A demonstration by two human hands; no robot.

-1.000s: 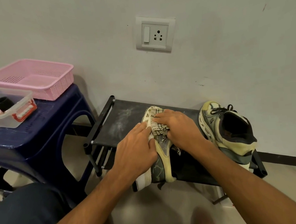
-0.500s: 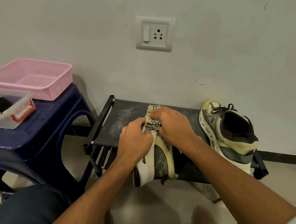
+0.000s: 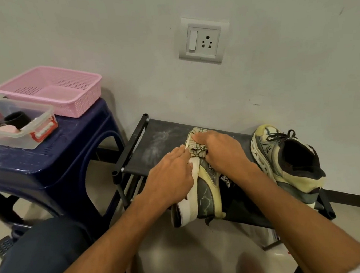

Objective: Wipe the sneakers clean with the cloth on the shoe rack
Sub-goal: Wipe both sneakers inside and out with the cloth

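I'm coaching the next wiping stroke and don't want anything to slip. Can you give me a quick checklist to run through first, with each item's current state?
1. Steadied: ok. The left hand presses on the sneaker, which lies on its side on the shoe rack.
2. Cloth held: ok. The right hand grips the cloth, bunched on the toe.
3. Fully supported: not ok. The heel overhangs the rack's front edge.
4. Stroke path clear: ok. The second sneaker sits apart at the rack's right end.
5. Face-down side clean: cannot tell, hidden.
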